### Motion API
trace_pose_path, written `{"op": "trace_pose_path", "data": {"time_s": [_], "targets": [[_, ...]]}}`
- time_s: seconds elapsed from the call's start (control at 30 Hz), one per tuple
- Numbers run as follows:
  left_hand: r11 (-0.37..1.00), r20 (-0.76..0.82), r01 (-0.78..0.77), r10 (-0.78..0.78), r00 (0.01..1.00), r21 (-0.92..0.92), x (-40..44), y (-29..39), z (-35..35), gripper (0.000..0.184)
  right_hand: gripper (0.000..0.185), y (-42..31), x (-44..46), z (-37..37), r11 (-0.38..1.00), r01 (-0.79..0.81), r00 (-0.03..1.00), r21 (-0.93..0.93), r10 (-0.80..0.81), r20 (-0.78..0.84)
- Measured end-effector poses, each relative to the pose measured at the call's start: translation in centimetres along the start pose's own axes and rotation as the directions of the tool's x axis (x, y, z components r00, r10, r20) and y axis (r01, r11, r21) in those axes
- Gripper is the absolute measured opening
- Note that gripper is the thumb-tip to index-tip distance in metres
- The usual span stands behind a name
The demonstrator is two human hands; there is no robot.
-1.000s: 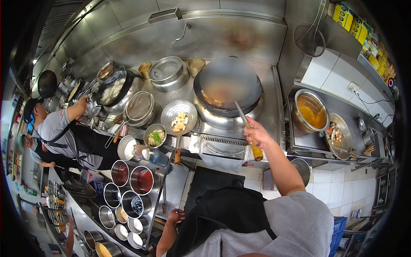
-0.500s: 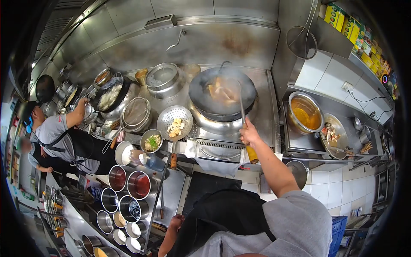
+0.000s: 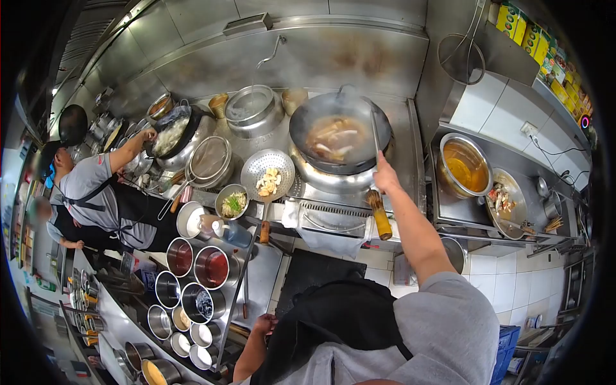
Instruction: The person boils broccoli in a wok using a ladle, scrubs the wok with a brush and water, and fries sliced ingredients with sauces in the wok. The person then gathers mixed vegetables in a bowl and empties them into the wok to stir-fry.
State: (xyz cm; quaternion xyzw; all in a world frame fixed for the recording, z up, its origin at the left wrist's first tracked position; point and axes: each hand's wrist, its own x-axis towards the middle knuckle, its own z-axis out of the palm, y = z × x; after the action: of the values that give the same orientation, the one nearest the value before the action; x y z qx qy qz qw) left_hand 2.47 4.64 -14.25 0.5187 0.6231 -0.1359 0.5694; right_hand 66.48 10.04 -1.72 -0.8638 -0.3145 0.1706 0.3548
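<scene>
A large dark wok point(image 3: 314, 157) sits on the round metal burner, with pale food pieces point(image 3: 335, 142) in brown liquid and steam rising. My right hand point(image 3: 385, 174) is closed around the handle of a long metal utensil point(image 3: 376, 131) that reaches to the wok's right side; its far end is hard to make out. Just below that hand, a brush with a yellow handle point(image 3: 380, 221) lies at the counter's front edge. My left hand point(image 3: 265, 323) hangs low beside the black apron, its fingers curled and partly hidden.
Left of the wok is a perforated ladle point(image 3: 261, 168) holding pale slices, beside a bowl with green garnish point(image 3: 232, 201). Seasoning pots point(image 3: 212, 267) stand at the lower left. A bowl of oil point(image 3: 464, 165) is on the right. A co-worker point(image 3: 90, 183) stands at the far left.
My right hand has moved up and forward with the utensil. Steam over the wok has thinned, showing the food. The co-worker's arm has reached farther toward the left wok.
</scene>
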Motion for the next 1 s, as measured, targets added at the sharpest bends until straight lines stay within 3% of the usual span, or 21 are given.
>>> {"op": "trace_pose_path", "data": {"time_s": [0.03, 0.07, 0.1, 0.17, 0.2, 0.23, 0.27, 0.3, 0.4, 0.47, 0.5, 0.6, 0.63, 0.73, 0.77, 0.87, 0.9, 0.93, 0.97, 1.0], "targets": [[1.000, 0.001, 0.015, -0.015, 1.000, 0.017, -0.4, 0.0, 0.1, 0.023, 0.079, -0.4, -0.2, 1.3, 0.998, 0.010, 1.000, -0.056, -0.010, -0.001], [0.999, -0.006, 0.030, -0.031, 1.000, -0.030, -0.5, 0.0, 0.0, 0.022, 0.079, -0.8, -0.5, 3.0, 0.989, -0.051, 0.996, 0.142, 0.040, 0.078], [0.998, -0.009, 0.027, -0.027, 1.000, -0.053, -0.2, -0.3, 0.1, 0.021, 0.081, -5.0, -3.8, 2.0, 0.904, -0.230, 0.960, 0.361, 0.150, 0.236], [0.997, -0.014, 0.000, -0.001, 1.000, -0.083, 0.2, -0.9, 0.0, 0.020, 0.072, -5.8, -4.5, 4.6, 0.544, -0.374, 0.917, 0.751, 0.096, 0.387], [0.996, -0.023, -0.010, 0.008, 1.000, -0.090, 0.5, -1.1, 0.0, 0.020, 0.072, -5.5, -4.5, 4.6, 0.551, -0.381, 0.913, 0.742, 0.098, 0.397], [0.997, -0.038, -0.016, 0.013, 0.999, -0.078, 0.2, -0.8, 0.0, 0.020, 0.065, -5.5, -4.4, 4.5, 0.135, -0.520, 0.852, 0.843, 0.008, 0.524], [0.998, -0.052, -0.022, 0.019, 0.998, -0.065, 0.0, -0.4, 0.0, 0.020, 0.058, -5.3, -4.4, 4.6, -0.300, -0.603, 0.793, 0.739, -0.126, 0.596], [0.996, -0.060, -0.034, 0.029, 0.998, -0.086, 0.0, -0.3, 0.0, 0.020, 0.041, -4.2, -4.0, 4.6, -0.443, -0.661, 0.746, 0.605, -0.301, 0.595], [0.987, -0.016, -0.006, 0.003, 1.000, -0.162, 0.9, -1.0, -0.4, 0.027, 0.038, -3.5, -5.1, 3.4, -0.371, -0.685, 0.728, 0.626, -0.320, 0.607], [0.979, -0.007, -0.018, 0.017, 1.000, -0.201, 0.5, -0.3, -0.5, 0.031, 0.048, -2.9, -6.0, 1.7, -0.219, -0.698, 0.710, 0.682, -0.342, 0.616], [0.978, -0.011, -0.021, 0.019, 1.000, -0.206, 0.1, 0.1, -0.4, 0.033, 0.048, -2.6, -6.6, 0.7, -0.212, -0.700, 0.707, 0.682, -0.337, 0.621], [0.951, 0.010, 0.016, -0.013, 1.000, -0.309, 1.8, -1.4, -0.3, 0.031, 0.074, -2.7, -8.6, -3.0, 0.180, -0.606, 0.741, 0.775, -0.227, 0.632], [0.951, 0.017, 0.016, -0.012, 1.000, -0.310, 1.9, -1.4, -0.1, 0.031, 0.074, -2.7, -8.9, -4.3, 0.184, -0.605, 0.742, 0.775, -0.221, 0.632], [0.982, 0.019, 0.019, -0.016, 1.000, -0.186, 1.1, 0.0, 0.0, 0.029, 0.076, -4.4, -9.8, -7.6, 0.576, -0.368, 0.856, 0.730, -0.097, 0.508], [0.981, 0.013, 0.050, -0.049, 0.999, -0.185, 0.9, 0.6, 0.1, 0.029, 0.076, -4.5, -9.4, -7.7, 0.577, -0.367, 0.857, 0.729, -0.095, 0.507], [0.983, 0.026, 0.056, -0.052, 0.998, -0.173, 3.0, -0.2, -0.3, 0.029, 0.080, -5.0, -7.9, -8.0, 0.853, -0.192, 0.949, 0.485, 0.035, 0.315], [0.986, 0.043, 0.033, -0.026, 0.999, -0.166, 4.3, -0.7, -0.5, 0.028, 0.080, -5.0, -7.6, -7.5, 0.854, -0.193, 0.950, 0.484, 0.039, 0.310], [0.986, 0.048, 0.030, -0.022, 0.999, -0.163, 5.3, -0.8, -0.6, 0.028, 0.080, -4.6, -7.1, -6.5, 0.952, -0.097, 0.982, 0.292, 0.044, 0.181], [0.984, 0.053, 0.018, -0.009, 0.999, -0.175, 6.2, -0.7, -0.9, 0.028, 0.080, -3.5, -6.2, -4.9, 0.997, -0.021, 0.998, 0.073, 0.017, 0.053], [0.982, 0.057, 0.006, 0.005, 0.998, -0.188, 7.2, -0.7, -1.2, 0.028, 0.082, 3.1, -2.5, -1.3, 0.955, 0.234, 0.958, -0.181, -0.258, -0.122]]}}
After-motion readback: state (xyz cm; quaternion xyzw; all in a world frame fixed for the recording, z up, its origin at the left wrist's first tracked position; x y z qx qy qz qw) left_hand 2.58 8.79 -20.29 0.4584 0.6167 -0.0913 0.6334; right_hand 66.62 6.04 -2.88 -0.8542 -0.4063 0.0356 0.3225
